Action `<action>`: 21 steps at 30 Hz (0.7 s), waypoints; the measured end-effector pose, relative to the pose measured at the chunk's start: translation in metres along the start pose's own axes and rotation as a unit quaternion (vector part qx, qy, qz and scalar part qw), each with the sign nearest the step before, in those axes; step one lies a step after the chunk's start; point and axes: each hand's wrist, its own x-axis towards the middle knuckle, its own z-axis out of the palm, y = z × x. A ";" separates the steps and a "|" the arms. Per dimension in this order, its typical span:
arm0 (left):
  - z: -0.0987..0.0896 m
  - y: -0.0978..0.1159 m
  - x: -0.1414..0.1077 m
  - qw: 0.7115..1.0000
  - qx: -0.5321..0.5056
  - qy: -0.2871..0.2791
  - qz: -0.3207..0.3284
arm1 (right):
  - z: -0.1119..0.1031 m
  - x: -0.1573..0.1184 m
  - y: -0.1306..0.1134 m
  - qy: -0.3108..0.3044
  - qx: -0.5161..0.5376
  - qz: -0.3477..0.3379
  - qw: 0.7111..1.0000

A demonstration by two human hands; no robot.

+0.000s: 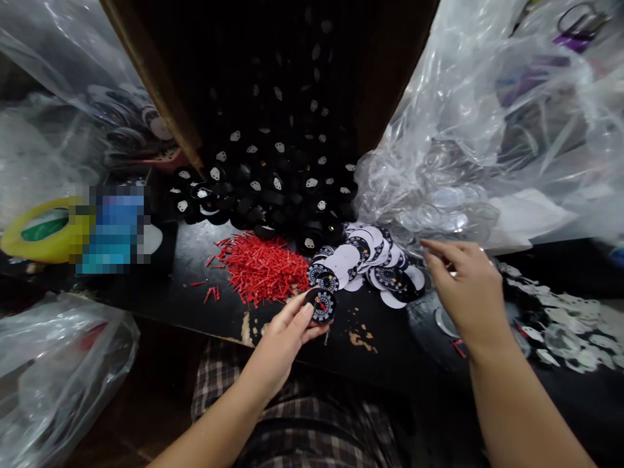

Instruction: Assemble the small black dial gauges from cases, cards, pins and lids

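Note:
A small round black dial gauge (322, 304) with white markings and a red needle rests in my left hand (287, 328), gripped between thumb and fingers, its face up. My right hand (465, 286) is raised to the right, beside a pile of clear round plastic covers (448, 205). Its thumb and index fingertips are close together; whether a clear cover sits between them is hard to see. Just beyond the gauge lie printed dial discs (390, 276), some face up and some white side up. Left of these is a heap of red needles (263, 266).
Many black round housings (273, 188) spill from a dark open box (380, 84) at the back. White flat pieces (575, 325) lie at right. A yellow tape roll (14, 240) stands left. Plastic bags (63, 383) crowd both sides. The black table's (195, 312) front edge is worn.

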 end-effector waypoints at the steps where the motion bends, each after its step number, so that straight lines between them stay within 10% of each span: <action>1: 0.002 0.001 0.000 1.000 -0.019 0.006 -0.012 | 0.000 -0.008 -0.016 -0.016 0.060 0.016 0.998; 7: 0.010 0.008 -0.004 0.987 -0.125 0.035 -0.090 | 0.026 -0.053 -0.100 -0.098 0.189 -0.114 0.970; 13: 0.001 0.006 -0.003 0.993 -0.108 0.005 -0.037 | 0.031 -0.063 -0.113 -0.136 0.167 -0.222 0.951; 21: 0.003 -0.002 -0.011 0.985 0.135 -0.061 0.087 | 0.029 -0.045 -0.123 -0.181 0.197 -0.027 0.963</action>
